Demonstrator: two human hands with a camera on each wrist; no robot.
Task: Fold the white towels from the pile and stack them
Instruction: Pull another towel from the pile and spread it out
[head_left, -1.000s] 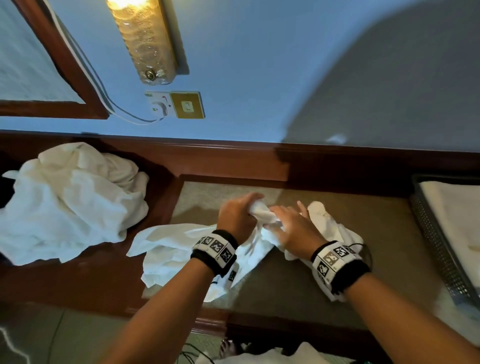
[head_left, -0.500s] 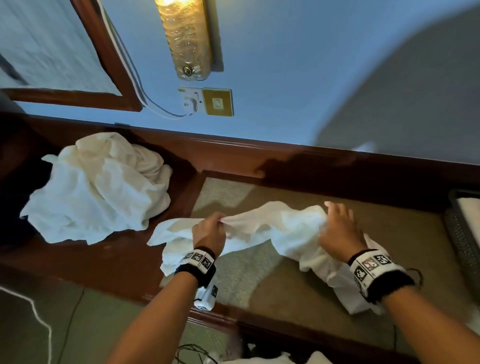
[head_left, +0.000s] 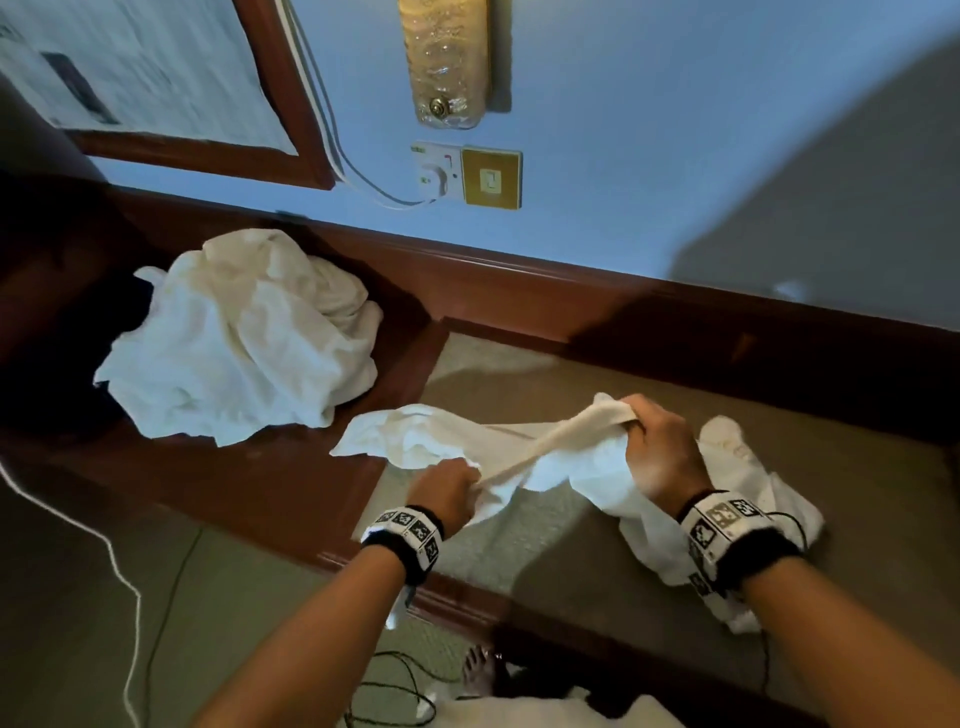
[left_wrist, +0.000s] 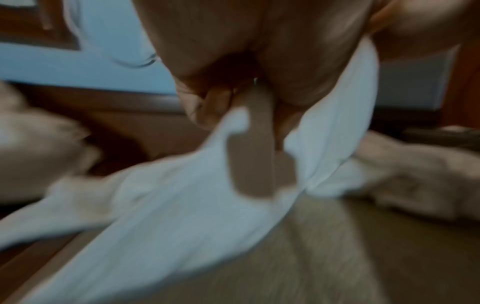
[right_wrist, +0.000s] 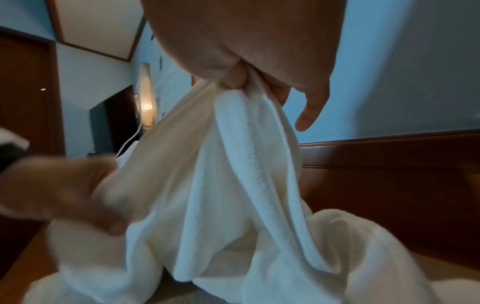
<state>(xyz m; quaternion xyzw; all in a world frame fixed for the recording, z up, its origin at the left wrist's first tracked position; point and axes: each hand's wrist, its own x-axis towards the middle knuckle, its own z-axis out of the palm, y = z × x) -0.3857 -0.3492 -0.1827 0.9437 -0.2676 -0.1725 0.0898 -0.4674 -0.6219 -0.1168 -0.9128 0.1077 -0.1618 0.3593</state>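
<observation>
the head view alone shows the layout: a white towel (head_left: 519, 457) strung between both hands over the tan mat (head_left: 597, 566), its loose ends lying on the mat to the left and to the right near the wrist, and the crumpled pile (head_left: 234, 343) well apart at far left on the wooden ledge (head_left: 249, 488). a lamp (head_left: 447, 62) and a switch (head_left: 491, 179) sit on the blue wall beyond. the right wrist view adds what the head view hides: the right hand (right_wrist: 246, 51) bunches a gathered edge between thumb and curled fingers, with one finger (right_wrist: 309, 111) sticking out free, and the cloth hangs down in long folds. there the left hand (right_wrist: 59, 191) shows blurred at lower left, clenched on the same towel. the left wrist view is smeared, yet the left hand's fingers (left_wrist: 215, 107) are seen closed round a fold, cloth trailing down to the mat. in the head view the right hand (head_left: 662, 449) is higher and farther than the left (head_left: 441, 491), so the held span slopes
</observation>
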